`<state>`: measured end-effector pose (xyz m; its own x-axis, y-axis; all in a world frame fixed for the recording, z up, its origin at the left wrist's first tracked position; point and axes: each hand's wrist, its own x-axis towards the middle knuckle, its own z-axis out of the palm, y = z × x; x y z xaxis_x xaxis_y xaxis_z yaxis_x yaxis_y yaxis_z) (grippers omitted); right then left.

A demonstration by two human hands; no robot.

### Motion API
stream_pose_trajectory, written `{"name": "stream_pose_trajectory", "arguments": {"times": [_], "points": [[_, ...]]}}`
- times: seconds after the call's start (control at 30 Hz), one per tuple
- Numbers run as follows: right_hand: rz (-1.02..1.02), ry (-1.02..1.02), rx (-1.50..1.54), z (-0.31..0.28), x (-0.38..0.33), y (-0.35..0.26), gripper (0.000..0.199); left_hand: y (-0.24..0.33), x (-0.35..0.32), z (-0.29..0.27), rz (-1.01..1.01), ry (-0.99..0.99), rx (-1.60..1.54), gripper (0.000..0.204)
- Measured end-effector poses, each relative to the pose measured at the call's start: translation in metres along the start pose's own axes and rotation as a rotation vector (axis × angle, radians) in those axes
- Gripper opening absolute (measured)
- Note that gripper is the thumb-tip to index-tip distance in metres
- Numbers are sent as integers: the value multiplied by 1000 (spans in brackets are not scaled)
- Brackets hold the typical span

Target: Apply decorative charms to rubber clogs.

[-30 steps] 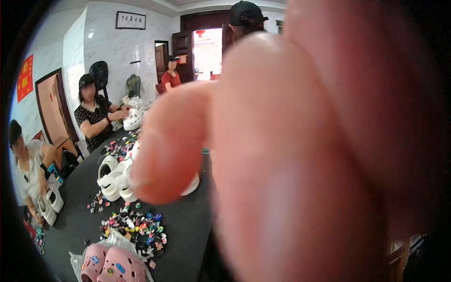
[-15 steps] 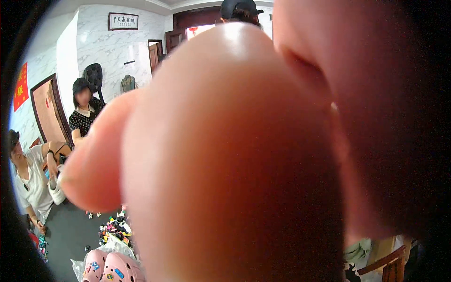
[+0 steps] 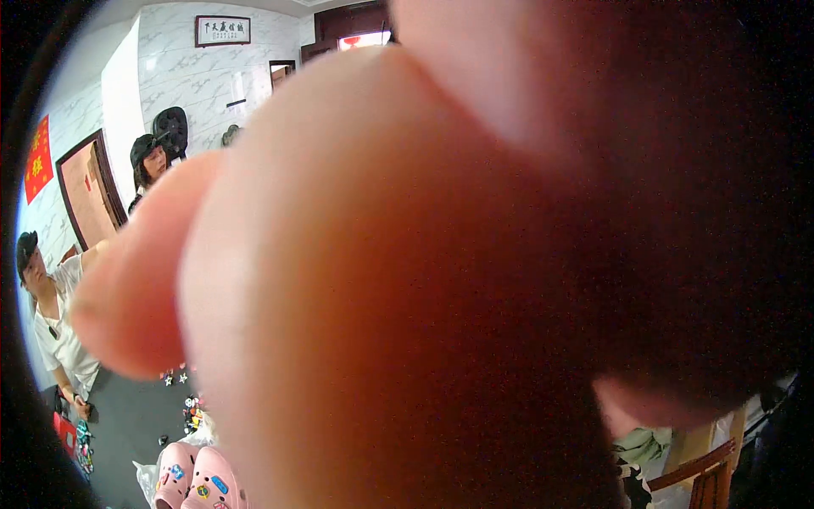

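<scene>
Close up against the lens, fingers (image 3: pixel 127 288) of one hand (image 3: pixel 441 297), blurred and filling nearly the whole frame. Cannot tell whether left or right, nor whether holding anything; one finger jutting toward middle left, the rest bunched side by side, no gap showing between them.

Just below that fingertip, at lower left, pink clogs (image 3: pixel 197 479) with small coloured charms set in them, lying at the near edge of a dark bench (image 3: pixel 127 424). Loose charms (image 3: pixel 193 414) scattered on the bench just above the clogs. Clogs and hand apart, as far as can be judged; hand far nearer the camera than anything on the bench.

Further out, at left edge, a person in white (image 3: pixel 51 322) seated by the bench; above, another in a black cap (image 3: pixel 146 161). Red poster (image 3: pixel 38 159) at upper left, framed picture (image 3: pixel 222 30) at top, wooden chair (image 3: pixel 704 475) at lower right.

Likely trouble: lens smeared or camera knocked askew by a fingertip this close. With the view blocked, reaching down blind could well sweep loose charms off the bench, or nudge the clogs over its near edge. Mixing up sorted charms also possible, since none of the right side of the bench shows.
</scene>
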<state>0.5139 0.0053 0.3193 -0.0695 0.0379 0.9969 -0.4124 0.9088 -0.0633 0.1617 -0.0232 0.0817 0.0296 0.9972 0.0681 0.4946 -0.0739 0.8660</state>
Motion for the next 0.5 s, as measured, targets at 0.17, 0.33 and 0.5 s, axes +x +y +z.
{"name": "stream_pose_trajectory", "arguments": {"times": [0.17,0.33,0.5], "points": [[-12,22,91,-3,3,7,41,7,-3,-1,-20,-8,-2,40],[-13,95,170,-11,-12,7,41,11,-1,7,-44,6,144,44],[-14,184,210,-21,-38,0,42,14,13,25,97,-48,85,39]]}}
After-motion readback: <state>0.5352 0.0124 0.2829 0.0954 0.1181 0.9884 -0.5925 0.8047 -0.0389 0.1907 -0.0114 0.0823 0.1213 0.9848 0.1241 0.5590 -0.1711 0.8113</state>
